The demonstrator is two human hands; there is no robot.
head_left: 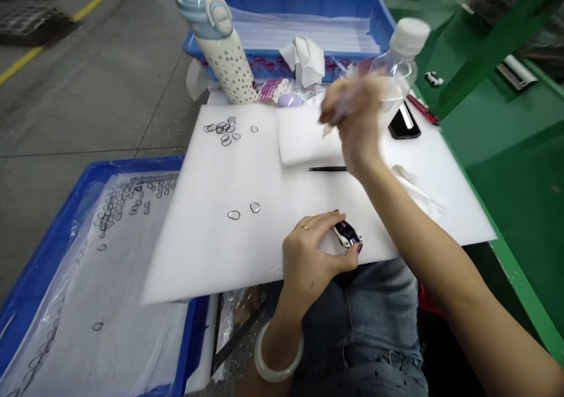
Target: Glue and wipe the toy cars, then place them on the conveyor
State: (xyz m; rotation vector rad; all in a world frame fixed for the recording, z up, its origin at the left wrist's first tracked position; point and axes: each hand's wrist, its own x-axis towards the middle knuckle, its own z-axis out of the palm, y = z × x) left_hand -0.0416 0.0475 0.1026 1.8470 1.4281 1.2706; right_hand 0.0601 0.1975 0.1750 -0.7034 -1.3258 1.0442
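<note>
1. A clear, white-capped plastic bottle (409, 39) is standing upper right behind the blurred right hand (359, 115), whose grip I cannot tell; a swing could be toppling it.
2. The left hand (311, 256), lower centre, is pinching a glossy black-and-white car-shaped piece (348, 234); slackening could be dropping it.
3. Thin dark rings (219, 128) are lying left of centre; brushing could be scattering them.

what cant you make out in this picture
All in the head view:
- Right hand: blurred, so whatever it grips is unclear.
- Black tool: right end hidden behind the right wrist.
- Small car-shaped piece: left hand partly covers it; too small for fine detail.
- Lower blue tray: cut off by left and bottom edges.
</note>
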